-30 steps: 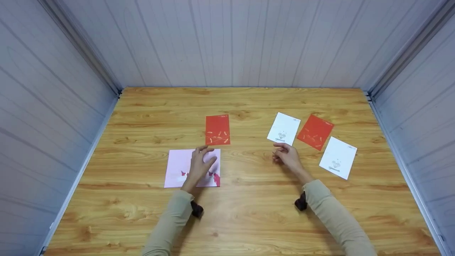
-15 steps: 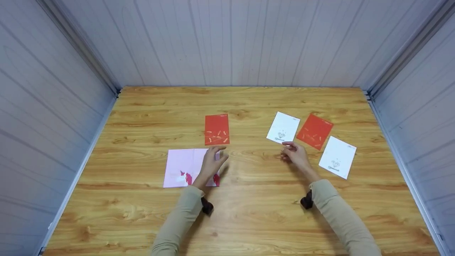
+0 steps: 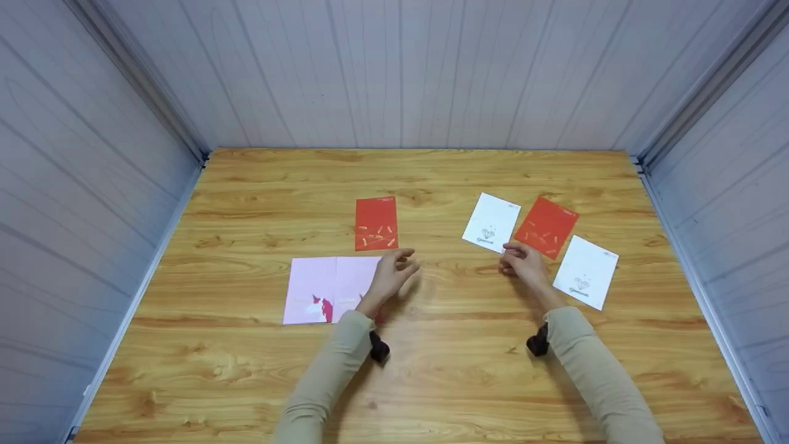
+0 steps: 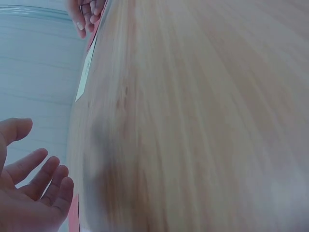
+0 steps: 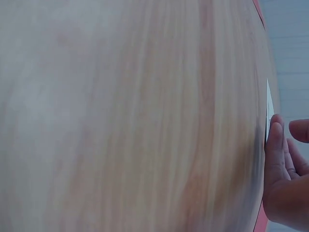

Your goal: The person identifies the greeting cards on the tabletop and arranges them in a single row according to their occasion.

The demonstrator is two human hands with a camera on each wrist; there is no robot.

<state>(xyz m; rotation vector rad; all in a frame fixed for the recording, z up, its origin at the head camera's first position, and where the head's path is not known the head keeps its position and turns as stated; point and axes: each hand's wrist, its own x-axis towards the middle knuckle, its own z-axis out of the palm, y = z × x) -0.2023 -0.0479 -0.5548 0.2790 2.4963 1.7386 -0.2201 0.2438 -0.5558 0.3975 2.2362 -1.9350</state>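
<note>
My left hand [image 3: 391, 277] hovers above the table just right of two pink cards [image 3: 308, 283] that lie edge to edge, each with a unicorn-like print; the hand and wrist partly cover the right one. Its fingers are loosely bent around nothing, as the left wrist view shows for the same hand [image 4: 36, 188]. My right hand [image 3: 527, 268] is at the lower corner of a white card [image 3: 493, 222] with a heart print, its fingers relaxed. In the right wrist view that hand [image 5: 287, 179] holds nothing; whether it touches the white card [image 5: 270, 104] I cannot tell.
A red card [image 3: 376, 223] with gold marks lies behind the pink pair. Right of the first white card are another red card [image 3: 547, 227], tilted, and a second white card [image 3: 586, 272]. Pale panel walls [image 3: 400, 74] enclose the wooden table [image 3: 444, 382] at the back and sides.
My left hand has moved right, off the middle of the pink cards, uncovering the left one. My right hand has drifted right along the white card's lower edge. The cards lie where they were.
</note>
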